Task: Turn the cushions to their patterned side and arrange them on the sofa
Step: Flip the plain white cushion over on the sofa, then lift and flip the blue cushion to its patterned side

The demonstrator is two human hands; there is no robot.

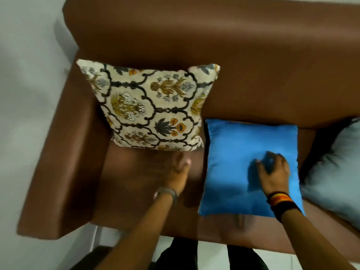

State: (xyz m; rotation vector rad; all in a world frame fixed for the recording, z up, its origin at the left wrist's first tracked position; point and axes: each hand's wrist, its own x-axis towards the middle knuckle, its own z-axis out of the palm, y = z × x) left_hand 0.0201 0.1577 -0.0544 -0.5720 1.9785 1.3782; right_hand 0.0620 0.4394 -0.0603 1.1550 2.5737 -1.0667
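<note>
Three cushions are shown on a brown sofa [253, 75]: a patterned cushion [152, 108] propped against the backrest near the armrest [64, 168], a blue cushion [249, 168] lying flat on the seat just beside it, and a grey cushion [335, 172] partly out of frame at the far side, touching or nearly touching the blue one. The blue cushion presents its plain face, so it is judged to be the one next to be turned. The right hand [272, 170] is laid on that plain face with the fingers curled and pressed into the fabric, which is seen to dimple under them; no edge is enclosed, so the cloth is gathered at most, not truly gripped. The left hand [179, 168] is held loose and empty above the bare seat, just below the lower edge of the patterned cushion. The cushion is judged light, soft and easily deformed, with a smooth cover that may slide on the sofa's leather-like surface. A hold at a side edge or corner, pinching filling and cover together, is judged firmer than one on the flat face. A dark zip line is visible along the edge facing the patterned cushion. Room for turning is limited by the neighbours on either side, which could be nudged.
</note>
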